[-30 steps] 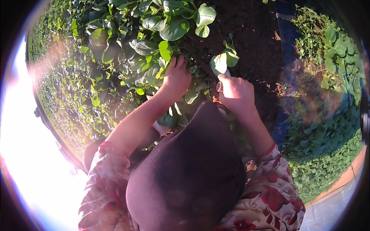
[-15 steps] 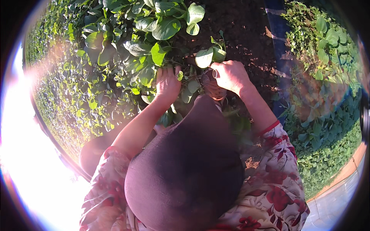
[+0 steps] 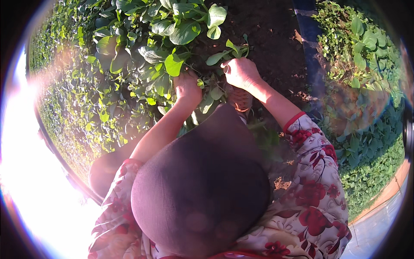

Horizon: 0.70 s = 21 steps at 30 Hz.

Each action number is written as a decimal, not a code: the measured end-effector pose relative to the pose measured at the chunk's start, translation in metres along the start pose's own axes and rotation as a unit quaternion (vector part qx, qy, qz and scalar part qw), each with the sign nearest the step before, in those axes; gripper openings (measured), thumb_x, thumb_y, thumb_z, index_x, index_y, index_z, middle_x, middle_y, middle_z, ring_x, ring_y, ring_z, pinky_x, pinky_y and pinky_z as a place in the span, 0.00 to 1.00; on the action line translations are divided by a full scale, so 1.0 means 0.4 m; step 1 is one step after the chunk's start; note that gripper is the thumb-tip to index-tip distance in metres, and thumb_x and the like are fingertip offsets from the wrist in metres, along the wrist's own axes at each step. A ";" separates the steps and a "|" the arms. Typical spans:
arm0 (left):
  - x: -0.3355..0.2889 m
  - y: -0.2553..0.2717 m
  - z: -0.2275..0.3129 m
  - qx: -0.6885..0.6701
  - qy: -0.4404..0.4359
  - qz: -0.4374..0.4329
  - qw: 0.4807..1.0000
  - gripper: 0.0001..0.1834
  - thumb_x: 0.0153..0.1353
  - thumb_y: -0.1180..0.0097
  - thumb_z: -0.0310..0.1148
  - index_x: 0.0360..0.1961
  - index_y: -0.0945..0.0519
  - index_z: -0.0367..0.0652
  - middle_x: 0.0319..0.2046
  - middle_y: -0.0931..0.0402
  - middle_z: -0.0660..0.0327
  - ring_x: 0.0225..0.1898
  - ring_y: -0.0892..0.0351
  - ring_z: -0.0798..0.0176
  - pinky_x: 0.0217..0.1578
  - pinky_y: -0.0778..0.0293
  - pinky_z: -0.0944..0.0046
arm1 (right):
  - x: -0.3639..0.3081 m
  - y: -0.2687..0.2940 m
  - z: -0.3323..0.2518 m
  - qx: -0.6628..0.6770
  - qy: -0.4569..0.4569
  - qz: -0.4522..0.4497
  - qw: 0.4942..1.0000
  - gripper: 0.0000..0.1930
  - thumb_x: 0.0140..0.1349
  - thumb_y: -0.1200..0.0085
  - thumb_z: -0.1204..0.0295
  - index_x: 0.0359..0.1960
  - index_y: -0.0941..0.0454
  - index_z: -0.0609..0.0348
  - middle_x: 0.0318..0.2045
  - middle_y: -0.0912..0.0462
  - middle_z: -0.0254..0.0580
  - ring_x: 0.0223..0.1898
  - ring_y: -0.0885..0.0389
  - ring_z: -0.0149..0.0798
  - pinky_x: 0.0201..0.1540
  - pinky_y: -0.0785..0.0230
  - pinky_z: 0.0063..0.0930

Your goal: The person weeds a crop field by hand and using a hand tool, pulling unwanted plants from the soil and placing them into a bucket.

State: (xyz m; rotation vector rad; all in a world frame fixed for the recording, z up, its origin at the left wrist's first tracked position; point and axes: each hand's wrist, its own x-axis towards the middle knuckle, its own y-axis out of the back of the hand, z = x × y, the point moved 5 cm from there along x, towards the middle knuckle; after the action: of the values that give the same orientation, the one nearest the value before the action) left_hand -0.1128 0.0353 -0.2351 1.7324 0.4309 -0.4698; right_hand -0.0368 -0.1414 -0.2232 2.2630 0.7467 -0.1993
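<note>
My left hand [image 3: 188, 86] reaches in among the leafy green plants [image 3: 161, 82] at the edge of the bed, its fingertips hidden under leaves. To its right, my right hand [image 3: 242, 73] is closed around a handle [image 3: 226, 69], of which only the round end shows; the rest of that tool is hidden by the hand. Just beyond the right knuckles stands a small leafy sprig [image 3: 233, 51]; I cannot tell whether the hand also grips it. Between my hands lie some low leaves and thin stems [image 3: 213, 90].
Below my right hand is a brown patterned shoe [image 3: 239, 99], beside my dark-clad knee [image 3: 202, 185]. Bare soil [image 3: 267, 34] runs beyond it to a dark strip [image 3: 307, 43]. More greens [image 3: 366, 43] grow on the right, and a dense bed [image 3: 86, 86] fills the left.
My right hand has moved left and slightly away from me, nearer the left hand, and the sprig beyond it has tilted. My left hand sits slightly deeper in the leaves.
</note>
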 end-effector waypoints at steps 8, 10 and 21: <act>-0.007 0.003 -0.040 -0.022 0.006 0.163 0.986 0.05 0.53 0.45 0.37 0.26 0.20 0.51 0.32 0.20 0.60 0.42 0.24 0.57 0.49 0.41 0.56 | -0.074 -0.038 -0.135 -0.201 0.233 -0.013 0.951 0.09 0.52 0.47 0.66 0.29 0.21 0.58 0.17 0.20 0.43 0.19 0.18 0.44 0.22 0.27 0.37; -0.046 0.021 -0.056 -0.057 -0.081 0.265 0.959 0.06 0.52 0.45 0.38 0.27 0.20 0.50 0.30 0.21 0.59 0.39 0.24 0.57 0.47 0.40 0.57 | -0.102 -0.001 -0.135 -0.175 0.206 0.014 0.963 0.10 0.52 0.45 0.65 0.33 0.20 0.55 0.17 0.20 0.42 0.19 0.19 0.43 0.21 0.27 0.37; -0.046 0.009 -0.121 -0.129 -0.098 0.212 0.964 0.09 0.53 0.48 0.33 0.34 0.27 0.42 0.26 0.26 0.56 0.33 0.26 0.51 0.41 0.40 0.55 | -0.036 0.000 -0.099 -0.008 0.092 -0.002 0.996 0.05 0.49 0.45 0.69 0.26 0.19 0.54 0.21 0.19 0.46 0.26 0.18 0.49 0.29 0.26 0.43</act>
State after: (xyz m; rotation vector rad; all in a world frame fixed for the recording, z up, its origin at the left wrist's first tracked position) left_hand -0.1227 0.0813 -0.2130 1.4539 -0.0274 -0.2569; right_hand -0.0518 -0.1206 -0.1896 2.2862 0.8458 0.0140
